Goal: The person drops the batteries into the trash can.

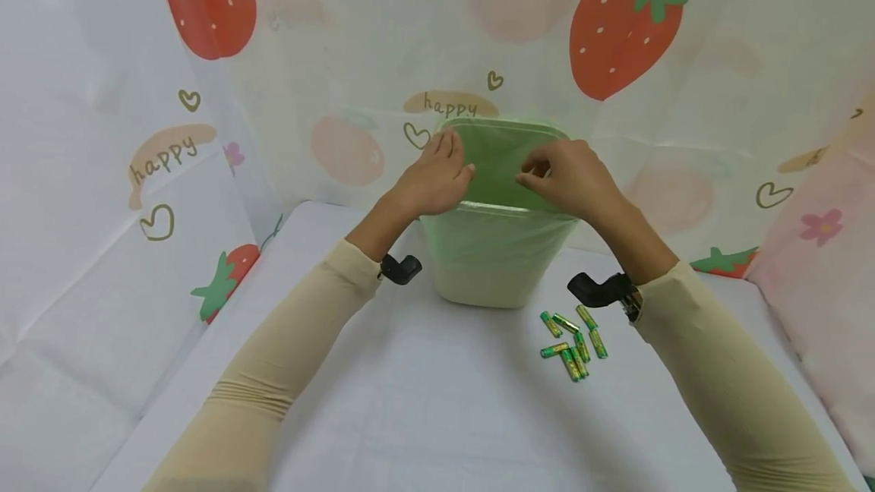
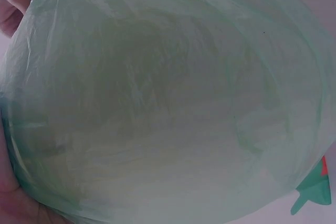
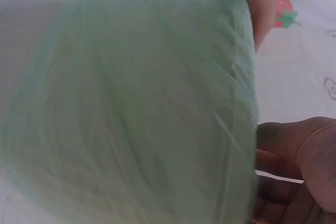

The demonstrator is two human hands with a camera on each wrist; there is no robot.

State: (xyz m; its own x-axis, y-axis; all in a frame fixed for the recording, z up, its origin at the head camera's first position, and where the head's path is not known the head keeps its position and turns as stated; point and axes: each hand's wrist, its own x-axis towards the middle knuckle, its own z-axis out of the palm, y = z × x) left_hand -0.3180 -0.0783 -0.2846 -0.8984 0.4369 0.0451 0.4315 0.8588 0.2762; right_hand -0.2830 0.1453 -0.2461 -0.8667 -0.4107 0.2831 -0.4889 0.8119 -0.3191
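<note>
Apparently fitting green bag (image 1: 502,238) over bin (image 1: 481,289), mid-frame, with straight-fingered left hand (image 1: 440,175) touching rim and curled right hand (image 1: 573,179) of unclear grip, probably needing smoothing next.

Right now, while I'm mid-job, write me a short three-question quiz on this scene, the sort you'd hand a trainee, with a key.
1. What colour is the thin bag lining the bin?
2. In the head view, where do the visible batteries lie?
A) behind the bin
B) on the bin's rim
C) on the white surface, nearer the camera than the bin
3. True or false: the left hand and the right hand are both up at the bin's mouth.

Key: 1. Light green. 2. C. 3. True.
</note>
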